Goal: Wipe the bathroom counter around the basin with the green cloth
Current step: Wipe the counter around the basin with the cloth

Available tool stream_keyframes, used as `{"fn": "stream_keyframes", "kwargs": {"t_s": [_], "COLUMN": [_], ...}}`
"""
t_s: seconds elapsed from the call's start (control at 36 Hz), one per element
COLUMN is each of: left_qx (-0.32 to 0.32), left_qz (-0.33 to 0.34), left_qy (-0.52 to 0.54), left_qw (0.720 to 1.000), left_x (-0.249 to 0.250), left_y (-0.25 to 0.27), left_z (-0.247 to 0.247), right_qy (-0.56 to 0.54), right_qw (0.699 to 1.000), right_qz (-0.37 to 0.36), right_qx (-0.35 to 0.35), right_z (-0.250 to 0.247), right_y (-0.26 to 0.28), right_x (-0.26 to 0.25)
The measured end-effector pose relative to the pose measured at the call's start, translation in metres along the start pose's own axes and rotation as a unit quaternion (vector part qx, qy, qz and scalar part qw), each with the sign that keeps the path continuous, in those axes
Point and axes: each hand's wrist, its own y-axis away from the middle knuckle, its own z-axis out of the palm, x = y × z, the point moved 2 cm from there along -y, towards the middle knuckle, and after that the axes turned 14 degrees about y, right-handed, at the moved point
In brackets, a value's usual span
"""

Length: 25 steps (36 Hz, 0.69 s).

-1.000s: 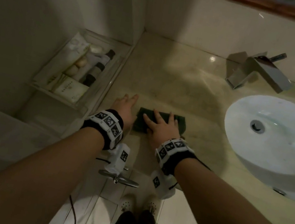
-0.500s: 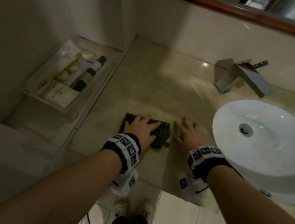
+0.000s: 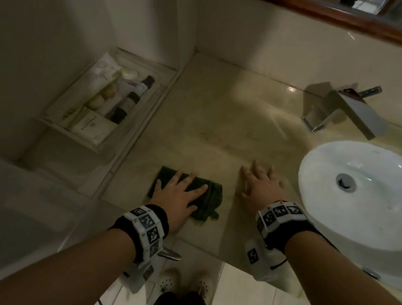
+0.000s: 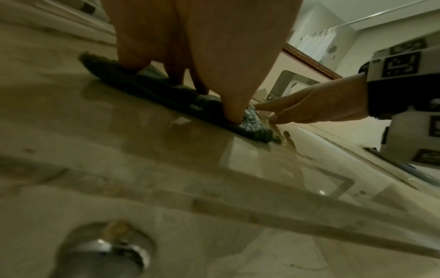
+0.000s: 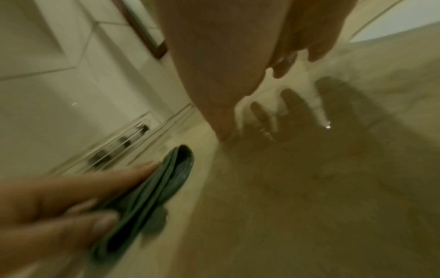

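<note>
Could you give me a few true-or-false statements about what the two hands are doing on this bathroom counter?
1. The left hand lies flat on the cloth. True.
2. The right hand holds the cloth. False: it rests on the bare counter, apart from the cloth.
3. The cloth lies inside the basin. False: it lies on the counter, left of the basin.
4. The tap stands behind the basin. True.
</note>
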Motion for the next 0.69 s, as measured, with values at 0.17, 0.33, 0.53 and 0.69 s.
{"fn": "stream_keyframes", "kwargs": {"t_s": [0.17, 0.33, 0.53, 0.69], "left_qx": [-0.001, 0.044, 0.059, 0.07], "left_qz": [-0.014, -0.024, -0.028, -0.027], "left_qy": [0.012, 0.036, 0.019, 0.036], "left_qw": [1.0, 0.998, 0.998, 0.997], "left_x": [-0.016, -0.035, -0.039, -0.039], "left_y": [-0.01, -0.037, -0.046, -0.018], "left_z": [-0.017, -0.046, -0.052, -0.024], "right_qy": [0.015, 0.023, 0.021, 0.018], "right_qw": [0.999, 0.999, 0.999, 0.999], "right_qz": [-0.044, -0.038, -0.042, -0.044], "right_qx": [-0.007, -0.007, -0.011, -0.021], "right_z": [0.007, 0.01, 0.007, 0.005], "right_y": [-0.003, -0.009, -0.005, -0.004], "right_x": [-0.025, -0.023, -0.024, -0.024]}}
